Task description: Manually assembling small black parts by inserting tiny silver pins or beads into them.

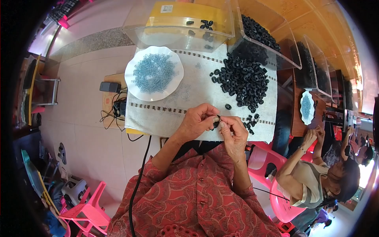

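Where the head view looks down over the cloth-covered bench (197, 79), left hand (196, 121) and right hand (233, 132) meet just above its near edge, fingertips pinched together on one small black rubber ring (216, 124) held between them, apparently with something thin and pale at its tip; too small to tell what. Likely very light, soft and a little springy, dull rather than slippery, hardly fragile, yet easy to drop for its smallness; best taken by the outer rim between thumb and forefinger, leaving the hole free. Just beyond the hands, a loose heap of black rings (242, 79) spread across the cloth, a few strays near the right hand. Further left, a white scalloped plate (136, 89) piled with small pale-blue rings (154, 73), and a single thin clear ring (185, 94) lying apart on the cloth. At the far edge, clear plastic bins (177, 27), some holding more black rings. At the right, another person seated on a pink chair (268, 158), busy at a neighbouring bench.
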The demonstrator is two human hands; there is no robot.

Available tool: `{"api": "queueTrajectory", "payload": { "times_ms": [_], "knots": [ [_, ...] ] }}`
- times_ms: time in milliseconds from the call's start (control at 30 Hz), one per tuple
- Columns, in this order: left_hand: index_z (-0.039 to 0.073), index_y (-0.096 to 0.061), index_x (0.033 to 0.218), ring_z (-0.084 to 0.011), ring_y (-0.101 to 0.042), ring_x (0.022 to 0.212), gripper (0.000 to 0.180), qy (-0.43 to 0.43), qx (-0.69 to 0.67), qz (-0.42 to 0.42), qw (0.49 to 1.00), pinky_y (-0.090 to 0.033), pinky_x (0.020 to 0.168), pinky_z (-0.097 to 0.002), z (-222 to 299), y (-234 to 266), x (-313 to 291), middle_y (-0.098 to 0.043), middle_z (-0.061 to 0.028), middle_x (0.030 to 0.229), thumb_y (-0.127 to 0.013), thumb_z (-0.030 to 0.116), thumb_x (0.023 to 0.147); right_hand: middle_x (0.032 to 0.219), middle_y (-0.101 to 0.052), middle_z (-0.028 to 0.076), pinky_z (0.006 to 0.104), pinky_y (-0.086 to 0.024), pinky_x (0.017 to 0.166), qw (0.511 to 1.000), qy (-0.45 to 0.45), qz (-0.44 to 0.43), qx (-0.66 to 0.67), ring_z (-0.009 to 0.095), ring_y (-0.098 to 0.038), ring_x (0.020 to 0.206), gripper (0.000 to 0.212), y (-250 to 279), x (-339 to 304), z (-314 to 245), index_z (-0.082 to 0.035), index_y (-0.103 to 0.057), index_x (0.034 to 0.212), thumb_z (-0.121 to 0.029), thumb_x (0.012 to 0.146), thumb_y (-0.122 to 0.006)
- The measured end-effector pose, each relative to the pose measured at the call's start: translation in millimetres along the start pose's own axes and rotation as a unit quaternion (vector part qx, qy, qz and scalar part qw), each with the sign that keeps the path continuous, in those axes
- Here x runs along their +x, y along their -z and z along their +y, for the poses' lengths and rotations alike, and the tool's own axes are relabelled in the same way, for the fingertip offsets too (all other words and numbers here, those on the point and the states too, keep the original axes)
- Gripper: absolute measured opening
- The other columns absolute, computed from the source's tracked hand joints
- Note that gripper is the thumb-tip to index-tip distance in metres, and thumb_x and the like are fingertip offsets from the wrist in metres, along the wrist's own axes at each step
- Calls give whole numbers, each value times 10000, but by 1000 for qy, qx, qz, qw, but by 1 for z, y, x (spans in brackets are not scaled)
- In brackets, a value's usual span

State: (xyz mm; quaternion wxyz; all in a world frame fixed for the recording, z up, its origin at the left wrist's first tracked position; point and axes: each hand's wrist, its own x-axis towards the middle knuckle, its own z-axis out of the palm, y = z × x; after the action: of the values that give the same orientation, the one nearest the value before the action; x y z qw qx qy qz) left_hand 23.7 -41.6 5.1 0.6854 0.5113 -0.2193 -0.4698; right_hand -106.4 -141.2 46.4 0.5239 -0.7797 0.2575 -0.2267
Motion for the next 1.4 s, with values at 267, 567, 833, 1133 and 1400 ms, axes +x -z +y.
{"api": "queueTrajectory", "payload": {
  "times_ms": [267,567,833,1133,1400],
  "knots": [
    [17,-637,981,-157,-610,703,114,-150,287,30,946,-500,609,-300,1,-9,24,-614,-53,864,-606,44,874,844,-607,87,244,-451,576,989,30,74,-126,126,-555,630,94,11,-6,14,4,-644,949,7,855,-641],
    [25,-638,910,-332,-590,816,106,-222,589,-11,777,-499,707,-426,-6,-33,61,-525,-144,910,-607,44,811,797,-597,77,255,-452,576,985,-23,126,-113,134,-562,631,67,22,-15,27,4,-641,925,-32,870,-630],
    [22,-598,942,-329,-593,850,168,-214,464,-9,860,-496,710,-429,-14,-18,56,-524,-133,921,-654,41,785,785,-591,67,254,-454,571,986,-25,145,-84,121,-570,634,67,22,-12,24,9,-638,923,-42,880,-632],
    [18,-599,968,-317,-589,864,225,-225,524,11,821,-496,715,-422,-6,-28,54,-509,-135,940,-687,78,770,784,-591,69,249,-448,573,985,-19,147,-83,117,-553,628,59,20,-10,24,9,-639,919,-26,871,-632],
    [13,-595,908,-337,-593,836,202,-233,550,-6,802,-499,696,-427,-16,-23,61,-514,-143,922,-705,115,773,780,-587,63,244,-450,569,985,-29,150,-84,113,-566,622,57,20,-10,23,9,-641,921,-27,881,-625]
  ]
}}
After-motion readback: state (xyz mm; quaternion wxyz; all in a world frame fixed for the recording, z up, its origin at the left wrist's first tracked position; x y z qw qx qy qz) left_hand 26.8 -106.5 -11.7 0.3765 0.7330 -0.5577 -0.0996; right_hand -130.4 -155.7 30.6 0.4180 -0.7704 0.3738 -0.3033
